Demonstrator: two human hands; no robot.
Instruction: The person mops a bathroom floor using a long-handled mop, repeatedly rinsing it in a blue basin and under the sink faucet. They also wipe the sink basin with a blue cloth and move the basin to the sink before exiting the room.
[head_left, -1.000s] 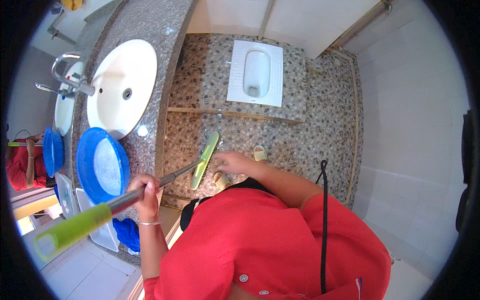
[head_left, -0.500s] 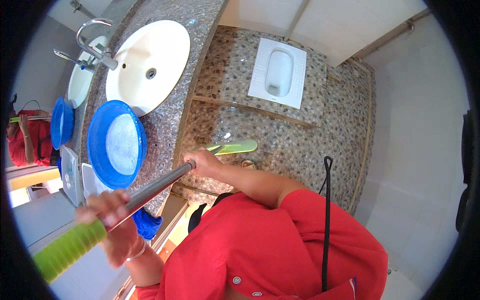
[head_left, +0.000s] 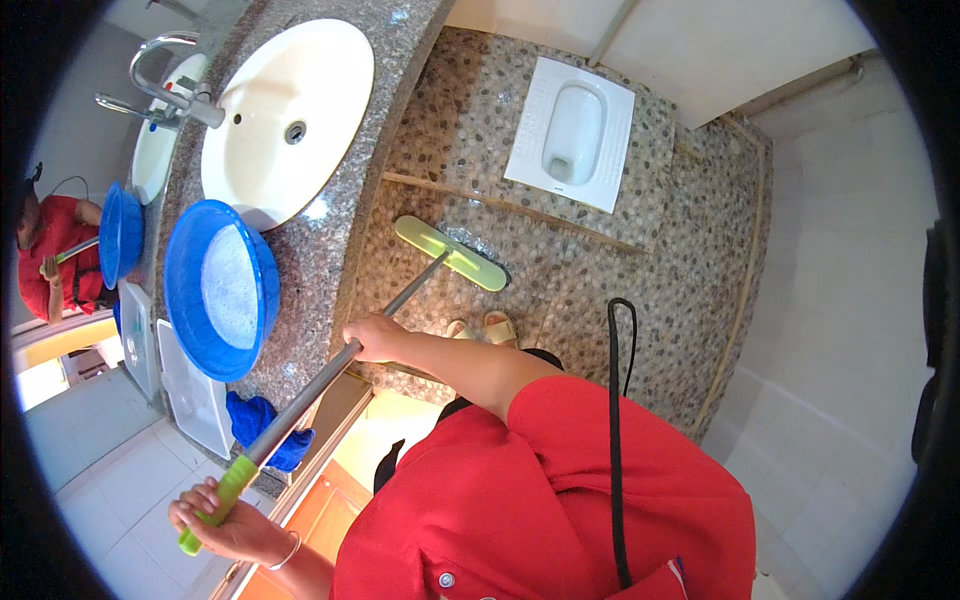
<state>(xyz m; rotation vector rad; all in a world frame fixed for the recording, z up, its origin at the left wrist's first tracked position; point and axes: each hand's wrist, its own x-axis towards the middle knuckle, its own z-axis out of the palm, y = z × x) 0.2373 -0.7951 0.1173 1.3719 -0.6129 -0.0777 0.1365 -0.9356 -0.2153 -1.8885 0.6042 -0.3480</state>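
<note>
I hold a flat mop [head_left: 303, 397] with a silver pole and a lime-green grip, slanting from lower left up to the floor. My left hand [head_left: 222, 520], a bangle at its wrist, is closed round the green grip at the pole's top end. Further down the pole, my right hand [head_left: 374, 338] is wrapped round the metal. The mop's long green head [head_left: 452, 253] lies on the pebbled floor [head_left: 560, 270], just in front of the step below the squat toilet [head_left: 571, 132]. The floor beside the head looks wet and shiny.
On the granite counter [head_left: 320, 250] at the left are an oval sink [head_left: 330, 95] with a tap [head_left: 170, 85], a blue basin [head_left: 185, 310] of sudsy water, a white tray [head_left: 190, 385] and a blue cloth [head_left: 290, 452]. My sandals [head_left: 498, 328] show below the mop head.
The mop head has turned and moved up and left, toward the step. Both hands have shifted left, my left hand also downward, and the green grip has swung away from the view.
</note>
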